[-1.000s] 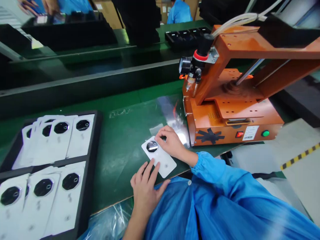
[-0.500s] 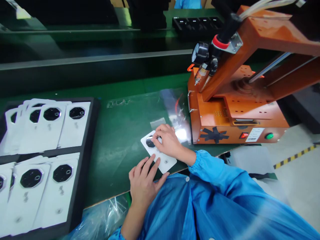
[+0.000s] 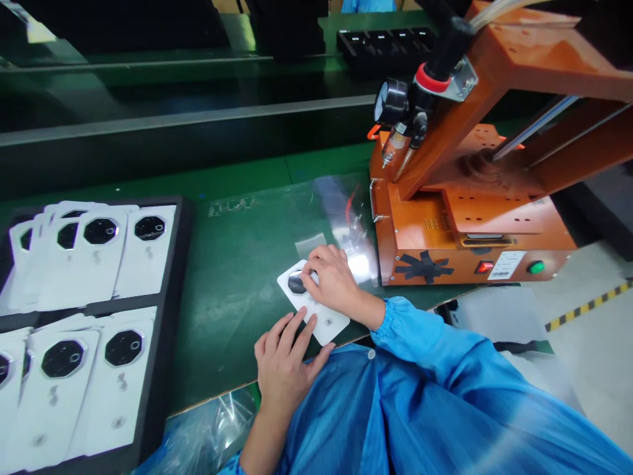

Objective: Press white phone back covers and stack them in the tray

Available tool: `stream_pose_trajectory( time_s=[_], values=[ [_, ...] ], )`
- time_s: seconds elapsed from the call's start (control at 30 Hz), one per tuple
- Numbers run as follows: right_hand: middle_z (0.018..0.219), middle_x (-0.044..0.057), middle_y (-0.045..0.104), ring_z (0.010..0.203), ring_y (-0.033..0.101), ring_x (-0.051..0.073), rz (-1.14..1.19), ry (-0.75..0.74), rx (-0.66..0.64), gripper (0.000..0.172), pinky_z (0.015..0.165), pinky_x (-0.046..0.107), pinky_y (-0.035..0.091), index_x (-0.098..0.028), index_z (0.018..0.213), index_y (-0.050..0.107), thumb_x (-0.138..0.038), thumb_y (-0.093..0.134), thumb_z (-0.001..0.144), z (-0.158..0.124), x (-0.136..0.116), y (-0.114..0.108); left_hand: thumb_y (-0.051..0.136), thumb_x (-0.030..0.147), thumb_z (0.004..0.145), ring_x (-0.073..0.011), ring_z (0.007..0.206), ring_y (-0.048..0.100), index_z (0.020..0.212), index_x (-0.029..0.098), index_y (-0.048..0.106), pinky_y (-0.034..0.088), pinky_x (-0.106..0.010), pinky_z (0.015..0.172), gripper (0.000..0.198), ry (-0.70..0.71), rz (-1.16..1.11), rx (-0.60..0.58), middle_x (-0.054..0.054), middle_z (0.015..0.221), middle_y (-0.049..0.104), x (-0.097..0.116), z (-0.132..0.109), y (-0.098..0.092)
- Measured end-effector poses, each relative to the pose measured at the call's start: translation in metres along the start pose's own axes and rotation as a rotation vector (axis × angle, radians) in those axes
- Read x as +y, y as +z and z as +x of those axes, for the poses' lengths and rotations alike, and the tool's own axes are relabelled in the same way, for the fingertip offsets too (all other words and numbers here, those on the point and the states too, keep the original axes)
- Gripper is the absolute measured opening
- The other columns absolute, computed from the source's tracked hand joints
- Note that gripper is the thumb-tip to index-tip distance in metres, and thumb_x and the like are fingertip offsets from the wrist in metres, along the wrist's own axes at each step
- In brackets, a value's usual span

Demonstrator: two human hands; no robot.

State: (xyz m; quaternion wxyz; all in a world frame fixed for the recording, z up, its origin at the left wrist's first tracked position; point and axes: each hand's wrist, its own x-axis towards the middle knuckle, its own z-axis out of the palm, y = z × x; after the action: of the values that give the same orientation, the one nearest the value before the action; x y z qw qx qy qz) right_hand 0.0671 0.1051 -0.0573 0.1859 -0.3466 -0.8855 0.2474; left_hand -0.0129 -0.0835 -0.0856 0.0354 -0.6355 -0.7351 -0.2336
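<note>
A white phone back cover [image 3: 330, 323] with a dark octagonal camera window lies flat on the green mat, turned slantwise near the front edge. My right hand [image 3: 330, 277] is bent over its upper part, thumb and fingers closed together at the camera window. Whatever the fingertips may pinch there is hidden. My left hand [image 3: 287, 359] rests with its fingers spread, the fingertips touching the cover's lower left edge. A small clear plastic piece [image 3: 310, 245] lies just beyond the cover.
At the left, a black tray [image 3: 173, 284] holds overlapping white covers [image 3: 62, 402] in two compartments. An orange press [image 3: 425, 231] with a pressure gauge [image 3: 390, 102] stands close on the right. Clear film [image 3: 353, 224] covers part of the mat. A black tray [image 3: 386, 49] sits farther back.
Both hands and the cover stay in practically the same place. Only the camera's view has shifted slightly.
</note>
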Motion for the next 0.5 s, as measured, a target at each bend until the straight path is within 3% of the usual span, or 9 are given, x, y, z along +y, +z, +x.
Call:
stream_pose_trajectory(
  time_s=[0.33,0.4,0.5],
  values=[
    [0.112,0.012,0.064,0.102,0.050,0.029,-0.282,-0.156,-0.011,0.024,0.083,0.044,0.038,-0.019,0.105,0.067,-0.040,0.062,0.097,-0.001,0.000,-0.001,0.073,0.052,0.086,-0.0320,0.123,0.060,0.129,0.029,0.069,0.040,-0.046,0.098,0.049,-0.020,-0.064,-0.023,-0.008,0.135,0.069,-0.003,0.001,0.004],
    [0.115,0.014,0.065,0.103,0.052,0.031,-0.245,-0.180,0.044,0.030,0.084,0.045,0.041,-0.019,0.118,0.065,-0.037,0.064,0.094,-0.007,0.001,-0.005,0.071,0.056,0.086,-0.0339,0.123,0.060,0.128,0.028,0.069,0.041,-0.049,0.098,0.051,-0.038,-0.095,-0.043,-0.010,0.134,0.069,0.003,-0.001,0.000],
    [0.108,0.016,0.069,0.097,0.058,0.032,-0.185,-0.284,0.180,0.029,0.083,0.047,0.046,-0.021,0.118,0.065,-0.032,0.063,0.091,-0.008,0.016,-0.003,0.070,0.066,0.081,-0.0355,0.123,0.060,0.135,0.029,0.065,0.042,-0.050,0.097,0.066,-0.067,-0.229,-0.080,-0.014,0.134,0.068,0.011,0.001,0.001]
  ],
)
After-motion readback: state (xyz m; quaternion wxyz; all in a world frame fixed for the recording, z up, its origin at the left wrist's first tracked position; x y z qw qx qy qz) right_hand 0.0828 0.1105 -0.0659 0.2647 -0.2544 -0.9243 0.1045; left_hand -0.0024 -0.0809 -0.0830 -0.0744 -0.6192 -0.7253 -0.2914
